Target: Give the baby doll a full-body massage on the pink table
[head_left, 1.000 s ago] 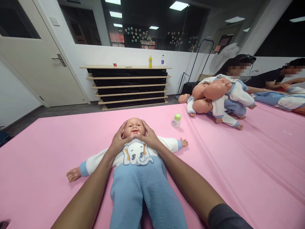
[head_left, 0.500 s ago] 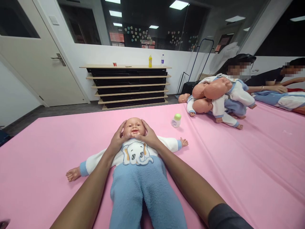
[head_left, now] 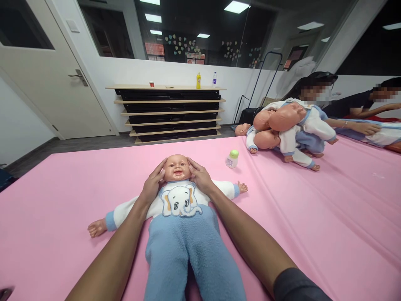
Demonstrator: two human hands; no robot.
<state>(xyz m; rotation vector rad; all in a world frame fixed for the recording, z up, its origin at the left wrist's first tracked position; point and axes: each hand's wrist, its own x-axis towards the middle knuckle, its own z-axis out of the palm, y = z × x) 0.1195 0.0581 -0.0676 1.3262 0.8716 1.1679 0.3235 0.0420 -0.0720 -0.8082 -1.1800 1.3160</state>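
A baby doll (head_left: 178, 228) in a white top with an elephant face and light blue trousers lies on its back on the pink mat, arms spread. My left hand (head_left: 154, 180) rests along the side of the doll's head (head_left: 177, 166) at the left of the view, its fingers stretched out. Against the other side lies my right hand (head_left: 200, 176), also with fingers extended. The thumbs are partly hidden by the head and hands. Beyond the doll's arm at the right stands a small white bottle with a green cap (head_left: 232, 159).
Several similar dolls (head_left: 286, 125) are piled at the right of the pink mat (head_left: 328, 217). Past them, two people work; one person's hand (head_left: 369, 128) is on pale cloth. Stacked boards (head_left: 172, 109) carrying bottles stand by the wall, near a door (head_left: 53, 83).
My thumbs have slid outward from the doll's chin to the sides of its face, uncovering the chin. The fingers remain beside its head.
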